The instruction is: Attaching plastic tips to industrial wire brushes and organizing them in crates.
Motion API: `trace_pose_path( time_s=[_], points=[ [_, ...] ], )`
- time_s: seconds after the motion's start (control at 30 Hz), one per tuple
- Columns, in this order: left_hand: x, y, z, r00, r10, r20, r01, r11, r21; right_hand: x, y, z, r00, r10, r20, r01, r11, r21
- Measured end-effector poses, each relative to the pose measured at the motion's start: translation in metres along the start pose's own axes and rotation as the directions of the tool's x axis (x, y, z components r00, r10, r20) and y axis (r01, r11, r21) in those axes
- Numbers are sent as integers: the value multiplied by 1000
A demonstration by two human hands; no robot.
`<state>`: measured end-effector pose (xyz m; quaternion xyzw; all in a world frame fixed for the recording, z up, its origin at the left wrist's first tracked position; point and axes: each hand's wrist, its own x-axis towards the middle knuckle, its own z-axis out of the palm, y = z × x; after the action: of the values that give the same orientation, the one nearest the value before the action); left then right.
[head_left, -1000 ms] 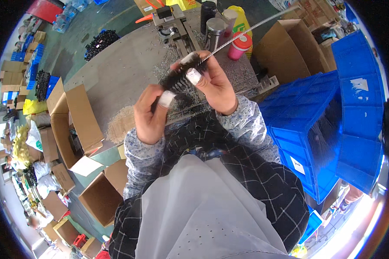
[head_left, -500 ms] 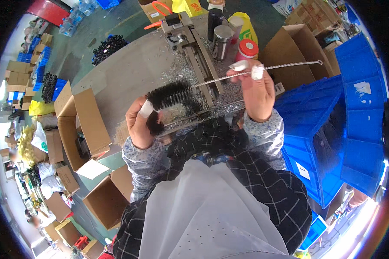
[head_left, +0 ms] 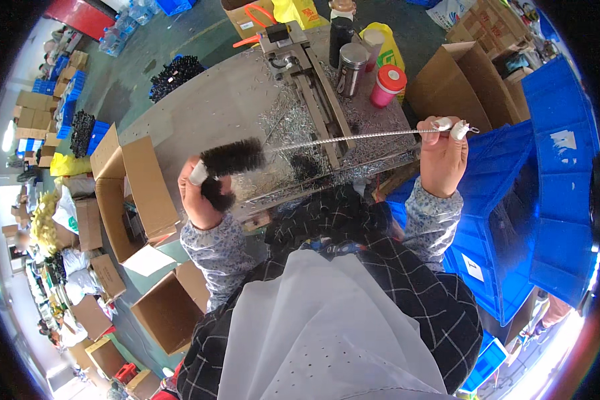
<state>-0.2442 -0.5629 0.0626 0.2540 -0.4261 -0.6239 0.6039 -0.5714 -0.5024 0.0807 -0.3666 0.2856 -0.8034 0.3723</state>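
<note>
A long wire brush stretches between my hands over the near edge of the worktable. Its black bristle head (head_left: 233,157) is at the left, and a bare twisted wire stem (head_left: 367,137) runs right to a small loop. My left hand (head_left: 201,197), with white wrapping on a finger, is closed round the bristle end. More dark bristles (head_left: 219,193) show below that hand; I cannot tell whether they belong to the same brush. My right hand (head_left: 445,159), white wrapping on its fingertips, pinches the stem close to the loop.
A metal fixture (head_left: 313,87) stands on the worktable (head_left: 207,100) among scattered metal bits. Behind it are a steel cup (head_left: 351,70) and a red-lidded jar (head_left: 388,87). Blue bins (head_left: 493,220) rise at the right; an open carton (head_left: 137,200) stands at the left.
My right hand has slid outward along the stem to near the loop and moved right. My left hand has shifted left and slightly up with the bristle end.
</note>
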Motion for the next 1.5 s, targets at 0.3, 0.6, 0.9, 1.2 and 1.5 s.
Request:
trace_pose_path(
  time_s=[0.3,0.6,0.9,1.2,1.5],
  points=[
    [-27,-39,-31,913,-407,6,404,907,121,-37,18,-43,972,105,-210,-136,981,-141],
    [-64,-125,-61,673,-739,-27,717,643,271,-104,66,-103,696,329,-638,-584,777,-236],
    [-53,-108,-58,959,-239,-154,282,727,626,-102,50,-67,748,269,-607,-487,844,-226],
    [-25,-35,38,893,-175,415,-379,205,902,-68,26,-10,901,114,-419,-236,938,-252],
    [-34,-54,38,740,-256,623,-613,125,780,-47,-2,2,954,-30,-299,-130,856,-500]
  ],
)
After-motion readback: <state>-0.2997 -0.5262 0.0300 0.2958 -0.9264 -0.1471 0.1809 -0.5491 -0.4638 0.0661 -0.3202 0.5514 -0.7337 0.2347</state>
